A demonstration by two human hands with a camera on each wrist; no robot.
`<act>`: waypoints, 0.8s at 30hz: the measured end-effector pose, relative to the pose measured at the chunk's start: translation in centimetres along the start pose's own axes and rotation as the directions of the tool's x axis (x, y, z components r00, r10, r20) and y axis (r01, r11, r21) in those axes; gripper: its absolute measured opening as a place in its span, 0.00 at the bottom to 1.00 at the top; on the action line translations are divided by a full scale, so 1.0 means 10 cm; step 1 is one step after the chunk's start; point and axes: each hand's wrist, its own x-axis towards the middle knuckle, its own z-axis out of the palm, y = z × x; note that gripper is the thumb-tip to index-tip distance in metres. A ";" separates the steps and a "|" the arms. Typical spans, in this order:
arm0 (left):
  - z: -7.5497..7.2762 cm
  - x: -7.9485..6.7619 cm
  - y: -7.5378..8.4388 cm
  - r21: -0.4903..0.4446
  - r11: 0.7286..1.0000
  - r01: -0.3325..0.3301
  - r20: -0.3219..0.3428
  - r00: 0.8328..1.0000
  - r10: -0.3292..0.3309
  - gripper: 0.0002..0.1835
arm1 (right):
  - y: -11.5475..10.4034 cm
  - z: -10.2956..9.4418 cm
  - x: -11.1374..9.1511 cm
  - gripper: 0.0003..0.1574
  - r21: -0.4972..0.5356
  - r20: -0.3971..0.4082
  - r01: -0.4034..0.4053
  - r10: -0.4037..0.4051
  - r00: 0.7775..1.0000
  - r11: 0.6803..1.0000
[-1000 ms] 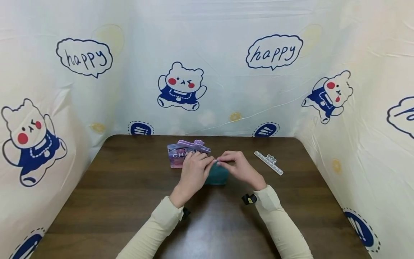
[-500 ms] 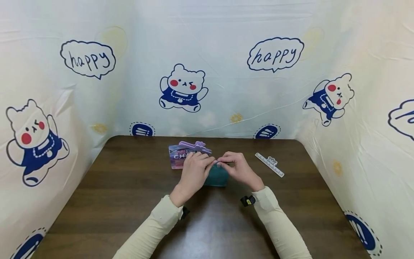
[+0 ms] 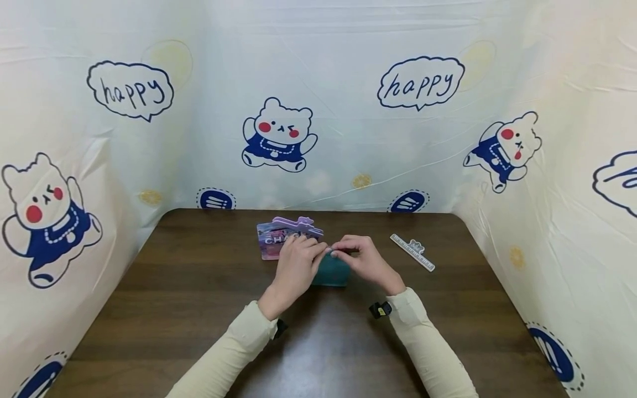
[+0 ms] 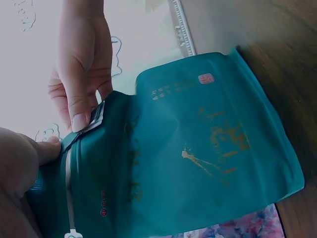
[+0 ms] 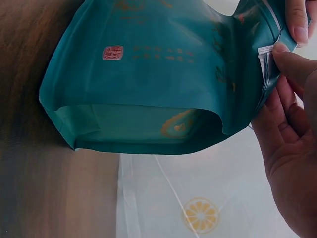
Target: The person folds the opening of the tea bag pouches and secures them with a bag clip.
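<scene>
A teal pouch (image 3: 332,272) with gold print stands on the table between my hands. My left hand (image 3: 296,268) pinches its top edge from the left, and my right hand (image 3: 370,264) pinches the same edge close by, fingertips nearly meeting. In the left wrist view, the right thumb presses a white-and-silver strip at the corner of the pouch (image 4: 183,153), and a pale line runs along the folded top. From the right wrist side, the folded bottom of the pouch (image 5: 143,84) faces the camera. My left fingers are partly hidden there.
A purple clip (image 3: 292,223) is on a printed pink-blue packet (image 3: 269,243) behind my left hand. To the right lies a white ruler-shaped clip (image 3: 413,252). The brown table (image 3: 149,309) meets a patterned curtain at its back and sides.
Both hands keep their pinch on the top of the pouch, with only slight finger shifts. The head view sways a little; the other things stay put.
</scene>
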 end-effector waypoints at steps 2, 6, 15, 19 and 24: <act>0.01 -0.01 0.00 0.005 1.000 -0.011 -0.001 1.000 0.011 0.06 | -0.08 -0.01 0.00 0.11 0.011 0.009 0.006 -0.006 1.000 1.000; 0.01 -0.01 0.00 0.008 0.999 -0.033 0.011 0.999 0.033 0.07 | -0.21 -0.04 0.00 0.11 0.002 0.016 0.013 -0.013 1.000 1.000; 0.01 0.04 -0.01 0.021 0.999 -0.039 0.001 0.999 0.039 0.07 | -0.23 -0.06 0.03 0.12 -0.006 0.019 0.007 -0.007 1.000 1.000; 0.00 0.07 -0.01 0.024 0.999 -0.036 0.001 0.999 0.036 0.06 | -0.23 -0.07 0.04 0.11 0.005 0.018 0.003 -0.003 1.000 1.000; -0.02 0.08 0.00 0.021 0.999 -0.030 0.024 0.999 0.029 0.06 | -0.22 -0.08 0.04 0.11 0.008 0.020 0.001 -0.001 1.000 1.000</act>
